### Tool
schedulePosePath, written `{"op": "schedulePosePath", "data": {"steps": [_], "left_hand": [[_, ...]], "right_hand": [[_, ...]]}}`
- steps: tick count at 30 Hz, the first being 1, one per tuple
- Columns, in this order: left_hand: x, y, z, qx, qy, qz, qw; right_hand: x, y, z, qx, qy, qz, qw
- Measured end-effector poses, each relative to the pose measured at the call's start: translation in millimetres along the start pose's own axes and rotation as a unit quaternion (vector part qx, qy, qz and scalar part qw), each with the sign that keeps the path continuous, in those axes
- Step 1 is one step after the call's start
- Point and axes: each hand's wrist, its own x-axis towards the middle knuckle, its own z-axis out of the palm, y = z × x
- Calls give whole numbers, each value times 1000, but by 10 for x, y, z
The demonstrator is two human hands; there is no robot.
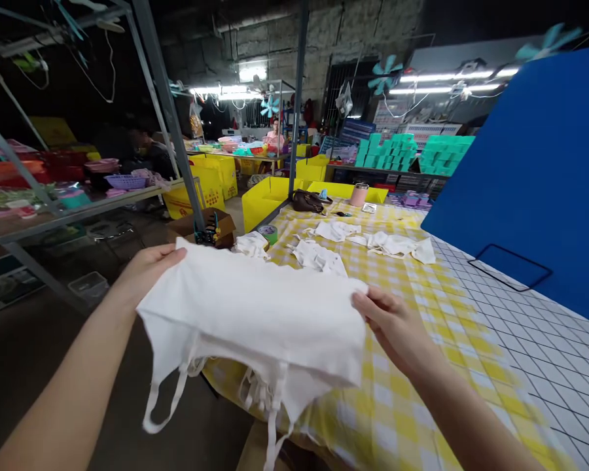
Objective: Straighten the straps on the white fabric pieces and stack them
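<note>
the long table under a yellow-and-white checked cloth (pixel 412 366) ran ahead of me, a big blue board (pixel 535 176) leaning at its right. over its near edge i held a white cotton garment with thin dangling straps (pixel 255 320) — spread flat in the air. my left hand (pixel 147 268) pinched its far left corner, my right hand (pixel 390 324) its right edge, fingers closed on fabric. small white garments (pixel 368 243) lay beyond.

Both hands (pixel 147 271) (pixel 390 324) hold white garment (pixel 255 320) above checked table (pixel 422 366).
</note>
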Motion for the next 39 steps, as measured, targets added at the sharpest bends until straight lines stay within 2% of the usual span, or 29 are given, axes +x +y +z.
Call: {"op": "schedulePosePath", "data": {"steps": [1,2,4,5,8,11,15,20,22,24,26,29,33,35,37,39], "left_hand": [[173,-109,43,5,-32,-20,999],[343,-237,108,25,-37,-37,998],[644,-521,285,135,-42,-45,989],[763,-660,380,219,-42,-44,974],[976,-986,613,295,-34,-51,953],[1036,-1136,719,334,-26,-54,941],[1040,-1168,763,394,-20,-63,917],[961,-1102,816,541,-38,-24,840],[880,-1038,840,590,-34,10,807],[768,-944,883,626,-6,71,777],[637,-824,960,635,19,132,761],[423,-633,1138,601,-2,179,779],[94,-440,1429,467,-95,212,853],[-104,-370,1587,362,-172,222,889],[-323,-317,1770,259,-243,215,909],[-554,-290,1988,184,-275,200,922]], "right_hand": [[219,108,84,-13,9,0,1000],[431,241,158,-43,15,4,999],[798,546,275,-115,44,28,992],[939,700,319,-134,54,36,989],[1185,1072,399,-199,94,55,974],[1249,1250,417,-256,125,51,957],[1257,1316,432,-309,134,39,941],[1226,1346,417,-359,152,21,921],[1232,1340,344,-375,170,4,911],[1268,1333,234,-390,194,-12,900],[1321,1334,116,-398,209,-17,893],[1376,1335,-37,-391,196,-16,899],[1267,1194,-242,-343,156,-34,926],[1096,1029,-376,-291,125,-51,947],[850,828,-520,-193,103,-65,974],[550,641,-648,-86,91,-48,991]]}}
